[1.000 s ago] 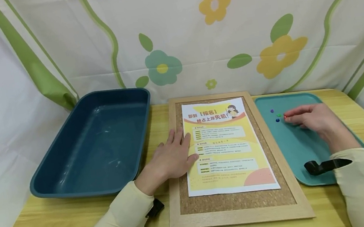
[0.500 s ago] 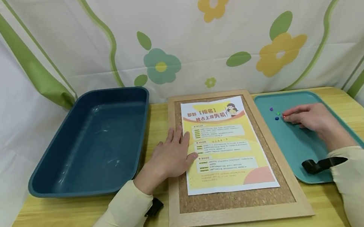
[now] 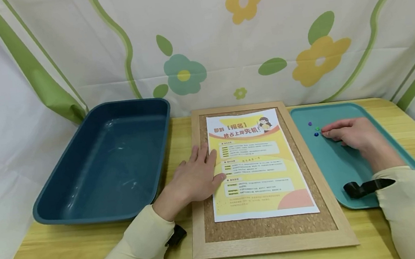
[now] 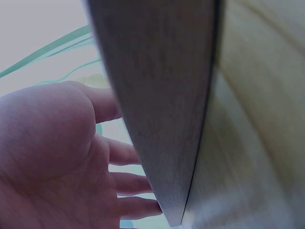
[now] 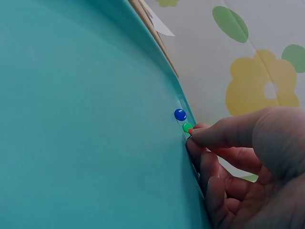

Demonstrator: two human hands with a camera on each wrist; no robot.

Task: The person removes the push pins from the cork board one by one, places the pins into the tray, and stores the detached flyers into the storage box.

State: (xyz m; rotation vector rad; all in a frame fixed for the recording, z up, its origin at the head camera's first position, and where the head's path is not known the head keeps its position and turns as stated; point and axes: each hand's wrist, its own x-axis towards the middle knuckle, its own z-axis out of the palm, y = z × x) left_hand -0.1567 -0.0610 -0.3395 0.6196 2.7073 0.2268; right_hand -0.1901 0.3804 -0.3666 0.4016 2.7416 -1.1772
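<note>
My left hand [image 3: 199, 176] lies flat with straight fingers over the left edge of the corkboard [image 3: 270, 229] and the printed yellow poster [image 3: 259, 175] on it. In the left wrist view, the fingers of the left hand [image 4: 62, 148] reach past the board's wooden edge [image 4: 157, 95]. Over the teal tray [image 3: 344, 169], my right hand [image 3: 356, 137] pinches a small red thumbtack [image 5: 190, 131] between thumb and index finger, mostly hidden by them. Close to those fingertips are a green thumbtack [image 5: 187, 127] and a blue thumbtack [image 5: 180, 114]. A purple thumbtack [image 3: 310, 124] lies slightly farther back.
A deep dark-blue basin [image 3: 107, 167] stands left of the corkboard on the wooden table [image 3: 63, 255]. Behind everything hangs a white curtain [image 3: 214, 29] printed with flowers. Black wrist mounts [image 3: 366, 188] are strapped over both sleeves.
My right hand has shifted very slightly left, nearer the green thumbtack, and the red thumbtack shows less between the fingers. My left hand stays in place on the board.
</note>
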